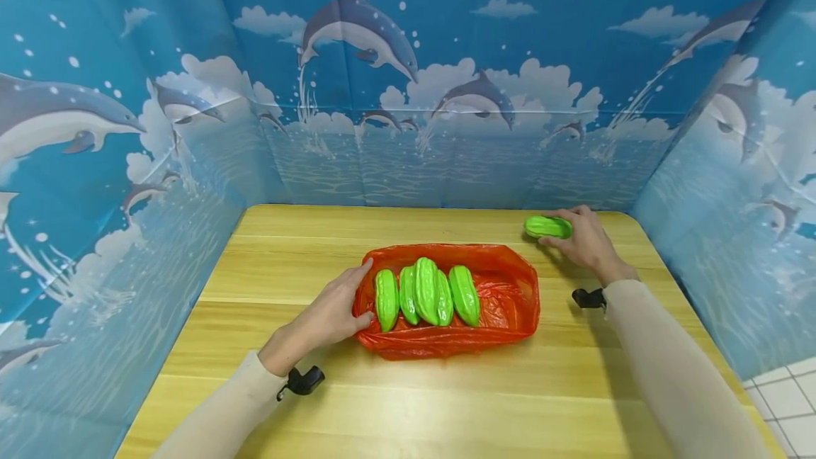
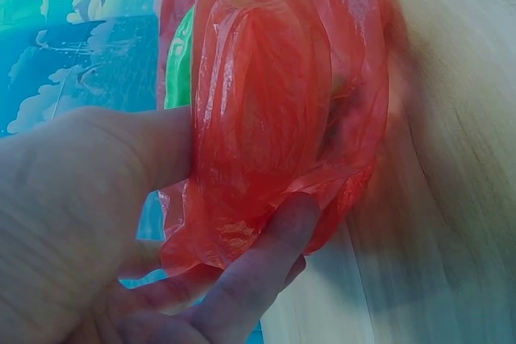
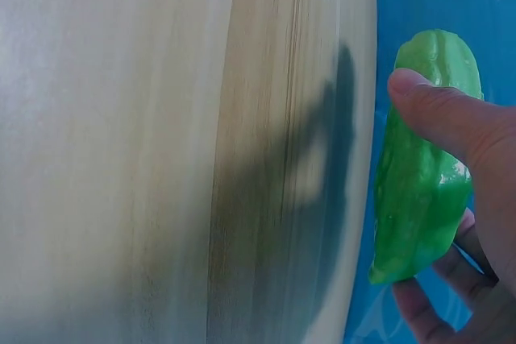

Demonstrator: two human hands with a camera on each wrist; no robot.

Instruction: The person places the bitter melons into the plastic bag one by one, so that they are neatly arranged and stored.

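A red plastic bag [image 1: 446,343] lies open-mouthed mid-table, with several bright green bitter melons [image 1: 426,292] side by side in its left and middle part. My left hand [image 1: 331,309] grips the bag's left end; in the left wrist view its thumb lies at the rim and the fingers are against the red film [image 2: 258,102]. Toward the far right corner, my right hand [image 1: 585,241] holds another bitter melon [image 1: 547,227] crosswise. The right wrist view shows the thumb across this ridged green bitter melon [image 3: 419,199] and fingers around its other side, with a shadow apart from it.
The wooden table [image 1: 408,409] has rounded far corners. A blue curtain with dolphins [image 1: 446,154] stands along its back and sides. Black wrist cameras [image 1: 304,381] sit on both wrists. White floor tiles [image 1: 780,399] show at lower right.
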